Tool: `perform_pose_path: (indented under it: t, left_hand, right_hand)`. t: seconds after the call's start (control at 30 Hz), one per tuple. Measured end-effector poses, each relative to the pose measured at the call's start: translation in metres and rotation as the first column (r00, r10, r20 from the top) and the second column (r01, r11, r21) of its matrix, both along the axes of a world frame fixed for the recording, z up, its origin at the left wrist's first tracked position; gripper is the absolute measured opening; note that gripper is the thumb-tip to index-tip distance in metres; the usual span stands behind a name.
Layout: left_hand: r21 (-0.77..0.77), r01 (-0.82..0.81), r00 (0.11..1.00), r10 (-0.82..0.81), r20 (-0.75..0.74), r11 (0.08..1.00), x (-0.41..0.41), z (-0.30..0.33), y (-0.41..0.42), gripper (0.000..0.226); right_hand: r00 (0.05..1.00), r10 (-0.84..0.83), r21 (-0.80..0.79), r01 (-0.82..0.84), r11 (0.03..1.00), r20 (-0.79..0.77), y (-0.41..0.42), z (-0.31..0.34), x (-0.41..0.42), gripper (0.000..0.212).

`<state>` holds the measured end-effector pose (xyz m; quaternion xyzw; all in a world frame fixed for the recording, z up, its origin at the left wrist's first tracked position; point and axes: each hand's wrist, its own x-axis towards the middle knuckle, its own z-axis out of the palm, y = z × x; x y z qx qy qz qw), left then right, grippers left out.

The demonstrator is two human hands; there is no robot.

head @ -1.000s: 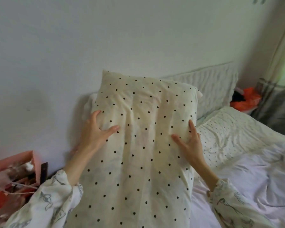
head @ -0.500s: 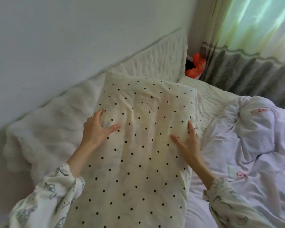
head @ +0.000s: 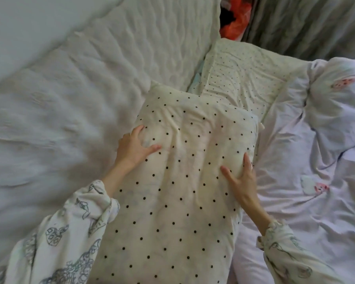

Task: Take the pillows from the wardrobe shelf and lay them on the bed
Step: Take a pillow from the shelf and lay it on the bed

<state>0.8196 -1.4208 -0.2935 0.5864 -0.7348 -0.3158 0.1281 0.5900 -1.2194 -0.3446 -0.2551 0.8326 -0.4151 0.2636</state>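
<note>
A cream pillow with black dots (head: pixel 178 181) fills the middle of the view, held lengthwise over the bed. My left hand (head: pixel 133 146) grips its left edge with the thumb pressed on top. On the pillow's right edge my right hand (head: pixel 242 179) grips the same way. Beyond it a second cream pillow with small dots (head: pixel 242 76) lies flat at the head of the bed. The bed's pale lilac sheet (head: pixel 291 212) shows to the right of the held pillow.
A white padded headboard (head: pixel 90 78) runs along the left against the white wall (head: pixel 25 23). A crumpled lilac duvet (head: pixel 336 99) lies at the right. An orange bag (head: pixel 236 19) and a grey curtain (head: pixel 307 23) are at the far top.
The view has tipped down from the wall toward the bed. The dotted pillow, held in both hands, has come lower and closer to the mattress and the other pillow.
</note>
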Motion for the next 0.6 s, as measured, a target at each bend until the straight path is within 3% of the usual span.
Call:
perform_pose_path:
  t: [0.2, 0.3, 0.37, 0.47, 0.6]
  left_hand:
    - [0.114, 0.065, 0.998, -0.062, -0.025, 0.991, -0.016, -0.093, -0.051, 0.093]
    - [0.207, 0.209, 0.961, -0.24, 0.139, 0.956, -0.009, -0.143, -0.059, 0.084]
    - [0.25, 0.254, 0.942, -0.298, 0.154, 0.934, -0.007, -0.17, -0.058, 0.08]
    - [0.249, 0.177, 0.974, -0.207, 0.097, 0.952, -0.008, -0.19, -0.061, 0.076]
    - [0.443, 0.076, 0.997, -0.067, -0.034, 0.893, 0.005, -0.197, -0.062, 0.101]
  right_hand:
    - [0.998, -0.051, 0.075, 0.048, 0.996, 0.047, -0.036, -0.085, -0.006, 0.091]
    - [0.994, 0.019, 0.236, -0.043, 0.971, 0.105, -0.044, -0.129, -0.003, 0.088]
    - [0.989, 0.067, 0.284, -0.102, 0.953, 0.131, -0.045, -0.15, 0.004, 0.087]
    - [0.992, 0.07, 0.28, -0.096, 0.955, 0.103, -0.046, -0.167, 0.006, 0.087]
    - [0.992, 0.05, 0.263, -0.079, 0.961, 0.116, -0.041, -0.173, 0.004, 0.084]
